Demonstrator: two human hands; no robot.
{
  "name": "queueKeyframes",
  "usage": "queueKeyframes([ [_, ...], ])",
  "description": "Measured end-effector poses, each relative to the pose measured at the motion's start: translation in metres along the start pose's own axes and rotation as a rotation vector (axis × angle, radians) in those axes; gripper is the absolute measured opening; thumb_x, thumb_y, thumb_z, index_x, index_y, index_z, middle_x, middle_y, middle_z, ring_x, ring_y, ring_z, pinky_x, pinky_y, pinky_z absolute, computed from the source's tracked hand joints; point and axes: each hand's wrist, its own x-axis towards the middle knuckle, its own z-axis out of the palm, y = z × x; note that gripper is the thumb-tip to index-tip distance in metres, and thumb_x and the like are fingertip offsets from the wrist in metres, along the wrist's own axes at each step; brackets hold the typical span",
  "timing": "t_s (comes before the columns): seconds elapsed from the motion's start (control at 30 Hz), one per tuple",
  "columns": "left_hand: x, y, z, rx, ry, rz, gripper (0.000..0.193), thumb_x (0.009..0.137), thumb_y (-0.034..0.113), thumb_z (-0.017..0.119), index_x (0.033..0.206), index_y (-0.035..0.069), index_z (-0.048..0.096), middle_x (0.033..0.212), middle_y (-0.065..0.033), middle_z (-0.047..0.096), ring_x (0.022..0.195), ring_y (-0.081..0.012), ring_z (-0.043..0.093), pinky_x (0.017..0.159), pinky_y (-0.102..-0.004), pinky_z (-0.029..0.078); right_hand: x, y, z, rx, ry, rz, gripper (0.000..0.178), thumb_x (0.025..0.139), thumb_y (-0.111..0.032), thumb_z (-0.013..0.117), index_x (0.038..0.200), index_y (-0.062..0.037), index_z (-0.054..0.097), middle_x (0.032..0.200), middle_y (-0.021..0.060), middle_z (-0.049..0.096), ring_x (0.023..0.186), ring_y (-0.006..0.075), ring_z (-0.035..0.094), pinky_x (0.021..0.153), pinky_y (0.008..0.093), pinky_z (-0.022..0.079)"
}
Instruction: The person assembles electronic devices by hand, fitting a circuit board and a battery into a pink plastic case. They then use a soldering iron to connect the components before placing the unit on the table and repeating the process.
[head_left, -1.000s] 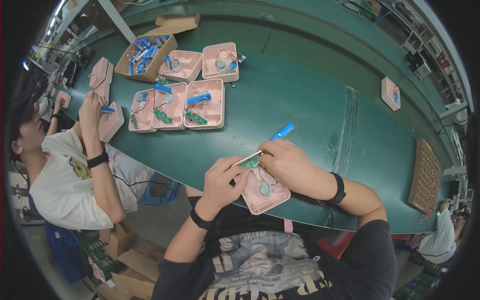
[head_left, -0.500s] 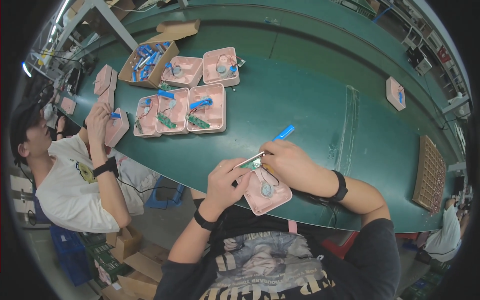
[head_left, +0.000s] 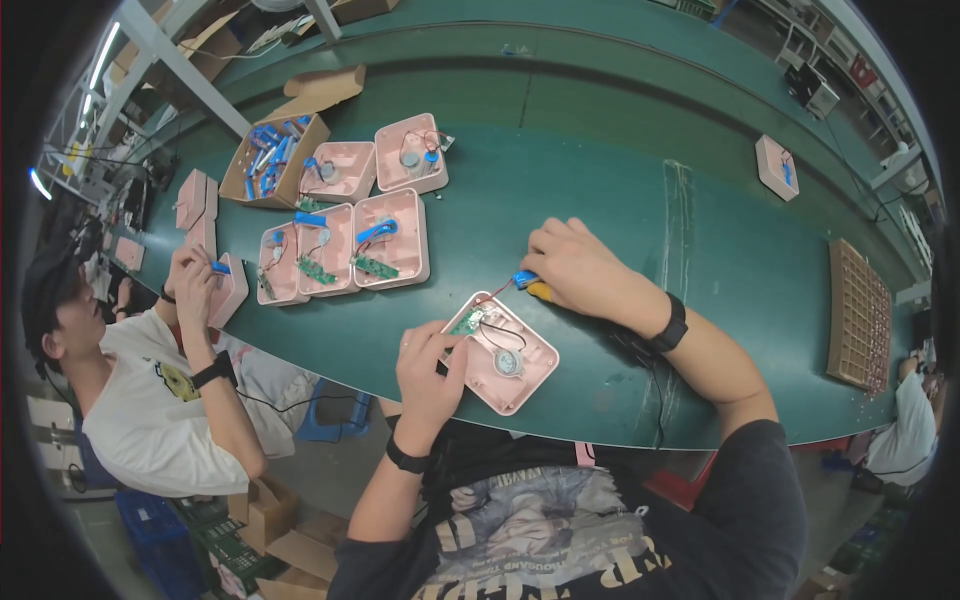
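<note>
A pink square plastic housing (head_left: 535, 372) lies open-side up at the table's front edge, with a round metal-faced speaker (head_left: 508, 362) on wires inside. My left hand (head_left: 428, 372) is closed on a small green circuit board (head_left: 467, 322) at the housing's left corner. Beyond the housing, my right hand (head_left: 583, 262) curls over a blue cylindrical battery (head_left: 523, 279); red wire runs from its near end toward the board. Below that hand's thumb shows a yellow piece (head_left: 540, 291), mostly hidden, whose kind I cannot make out.
Several pink housings (head_left: 425, 245) with boards and batteries stand left of centre, beside a cardboard box (head_left: 292, 178) of batteries. At far left a co-worker's hands (head_left: 195, 275) work on another housing. A compartmented tray (head_left: 848, 315) and one housing (head_left: 765, 170) sit right; a black cord (head_left: 656, 405) hangs nearby.
My right hand has drawn away from the circuit board to the battery beyond the housing. My left hand has lowered the board to the housing's corner. The whole view has shifted slightly.
</note>
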Motion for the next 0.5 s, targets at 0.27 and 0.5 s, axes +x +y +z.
queueKeyframes([
  [0.27,-0.002,0.004,0.002,0.06,0.07,-0.011,0.007,0.09,0.004,0.076,0.095,0.0,0.074,0.108,-0.0164,0.071,0.093,-0.0344,0.063,0.081,-0.0423,0.051,-0.01,-0.02,-0.014,0.283,0.121,-0.095,0.021,0.095,-0.02,0.071,0.107,-0.0037,0.076,0.097,0.0126,0.07,0.098,0.0351,0.068,0.087,0.045,0.053],
  [0.5,-0.004,-0.001,0.007,0.084,0.084,-0.043,0.007,0.093,0.006,0.074,0.096,0.0,0.073,0.11,-0.0176,0.07,0.095,-0.0346,0.061,0.083,-0.0431,0.05,-0.023,-0.058,-0.001,0.281,-0.19,-0.07,0.023,0.096,-0.021,0.068,0.103,-0.0009,0.076,0.088,0.0163,0.071,0.085,0.0389,0.072,0.076,0.0506,0.056],
])
